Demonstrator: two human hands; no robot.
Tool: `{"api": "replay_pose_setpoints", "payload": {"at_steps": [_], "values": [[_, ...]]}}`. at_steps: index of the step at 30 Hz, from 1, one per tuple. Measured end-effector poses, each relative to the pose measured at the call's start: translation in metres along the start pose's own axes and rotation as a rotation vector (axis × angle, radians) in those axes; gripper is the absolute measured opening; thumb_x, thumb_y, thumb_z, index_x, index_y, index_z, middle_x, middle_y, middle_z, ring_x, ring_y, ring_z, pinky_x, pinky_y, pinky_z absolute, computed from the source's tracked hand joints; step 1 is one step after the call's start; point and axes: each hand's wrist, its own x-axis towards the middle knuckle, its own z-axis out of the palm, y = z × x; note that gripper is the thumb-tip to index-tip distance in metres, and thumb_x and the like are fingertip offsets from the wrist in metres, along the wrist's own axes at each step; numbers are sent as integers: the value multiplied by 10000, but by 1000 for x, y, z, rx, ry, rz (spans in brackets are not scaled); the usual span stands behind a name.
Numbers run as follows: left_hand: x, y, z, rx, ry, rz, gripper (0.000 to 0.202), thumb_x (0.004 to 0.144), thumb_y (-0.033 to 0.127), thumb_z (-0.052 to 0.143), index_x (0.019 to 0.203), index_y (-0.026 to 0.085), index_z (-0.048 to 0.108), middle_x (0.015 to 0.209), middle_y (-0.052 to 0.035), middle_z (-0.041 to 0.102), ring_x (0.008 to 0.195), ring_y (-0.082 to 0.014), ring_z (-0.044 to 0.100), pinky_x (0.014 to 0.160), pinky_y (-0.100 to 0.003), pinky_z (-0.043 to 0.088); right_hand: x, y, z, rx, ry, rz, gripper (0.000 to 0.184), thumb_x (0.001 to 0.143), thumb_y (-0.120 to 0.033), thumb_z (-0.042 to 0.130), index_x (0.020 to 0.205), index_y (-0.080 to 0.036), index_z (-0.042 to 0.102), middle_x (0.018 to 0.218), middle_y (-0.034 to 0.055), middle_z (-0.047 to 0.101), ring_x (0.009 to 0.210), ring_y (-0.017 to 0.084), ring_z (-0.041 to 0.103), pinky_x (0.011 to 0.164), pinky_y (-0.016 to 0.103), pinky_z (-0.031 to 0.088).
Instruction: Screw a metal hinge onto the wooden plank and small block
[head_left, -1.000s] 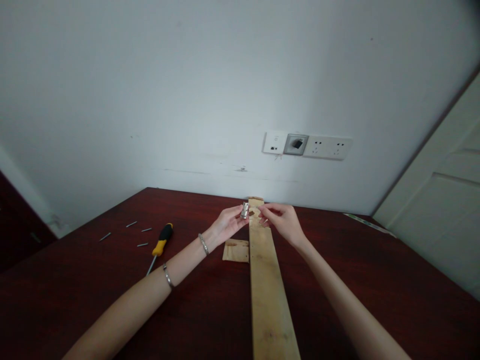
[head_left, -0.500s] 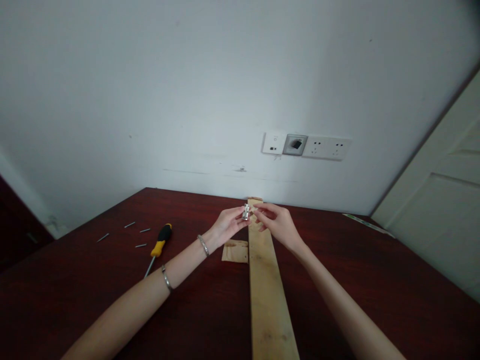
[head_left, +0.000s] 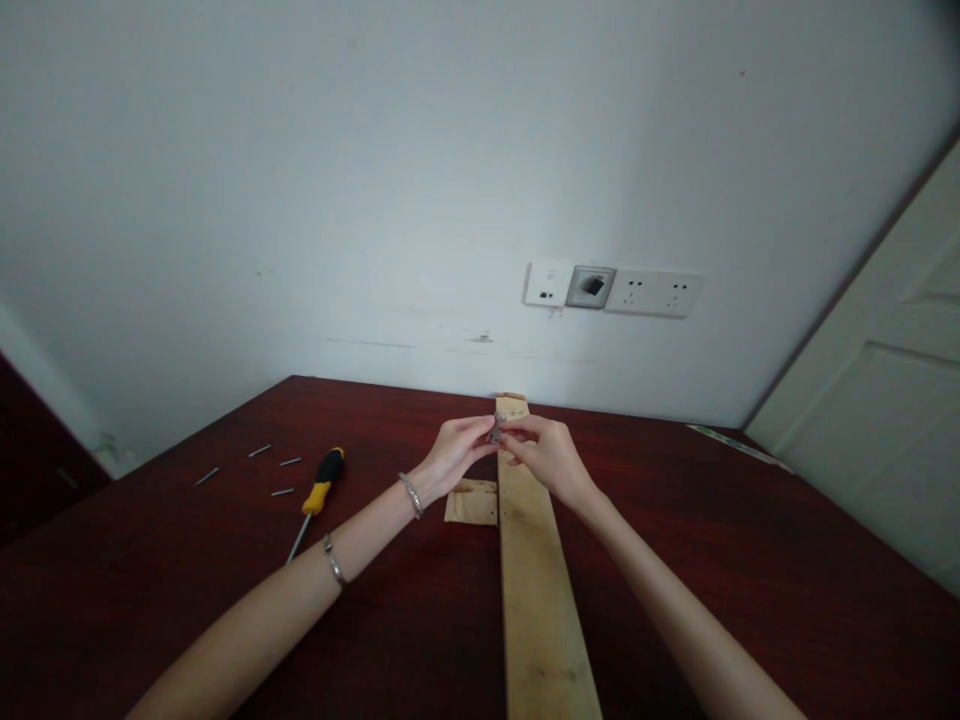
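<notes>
Above the far end of a long wooden board (head_left: 536, 570), my left hand (head_left: 454, 450) pinches a small silver-grey metal hinge (head_left: 496, 430) between thumb and fingers. From the other side my right hand (head_left: 551, 455) grips the same hinge, its thumb and fingertips closed on it. Fingers cover much of the hinge, so its exact position is hard to make out. Under the left wrist a short wooden block (head_left: 471, 503) lies against the board's left side.
A yellow and black screwdriver (head_left: 324, 480) lies on the dark red table (head_left: 397, 620), left of my forearm. Several screws (head_left: 283, 492) are scattered beyond it. Wall sockets (head_left: 652, 293) sit above the table's back edge. A thin strip (head_left: 739, 448) lies at the right edge.
My right hand has moved left and its fingers now close on the hinge. The hinge has turned and shows less of its bright face. My left hand stays nearly in place.
</notes>
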Motion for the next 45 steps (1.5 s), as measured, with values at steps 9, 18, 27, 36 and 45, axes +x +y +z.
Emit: {"api": "replay_pose_setpoints", "payload": {"at_steps": [9, 18, 27, 36, 45], "values": [[-2, -2, 2, 52, -22, 52, 248, 712, 308, 758, 846, 100, 747, 941, -112, 714, 855, -160, 644, 858, -312, 507, 3, 3, 2, 49, 5, 71, 306, 751, -316, 617, 968, -128, 722, 918, 103, 709, 682, 183, 666, 410, 249, 561], [-3, -2, 3, 216, 32, 163, 331, 676, 240, 767, 986, 127, 739, 1051, -114, 711, 944, -215, 660, 963, -399, 475, 5, 1, 2, 353, 55, 203, 358, 608, -375, 763, 867, -128, 749, 898, 81, 733, 750, 202, 688, 494, 291, 617], [-7, -1, 4, 390, 10, 263, 485, 703, 178, 736, 1179, 158, 646, 1120, -98, 691, 1045, -230, 649, 968, -384, 490, 5, 0, 0, 440, 72, 272, 391, 555, -419, 806, 823, -140, 747, 822, 60, 730, 702, 186, 678, 434, 252, 590], [-11, 44, 4, 799, -231, 405, 607, 658, 226, 786, 1236, 190, 604, 1221, -125, 623, 1073, -237, 596, 905, -379, 500, 7, 2, -13, 466, -28, 320, 320, 620, -386, 791, 841, -158, 746, 815, 59, 736, 696, 172, 674, 420, 205, 542], [-10, 61, -13, 1267, -442, 632, 518, 709, 324, 761, 1204, 268, 617, 1165, -76, 636, 1103, -243, 562, 976, -406, 429, 4, -9, -16, 428, -141, 308, 351, 603, -383, 798, 847, -135, 753, 773, 54, 725, 624, 132, 640, 410, 182, 513]]}}
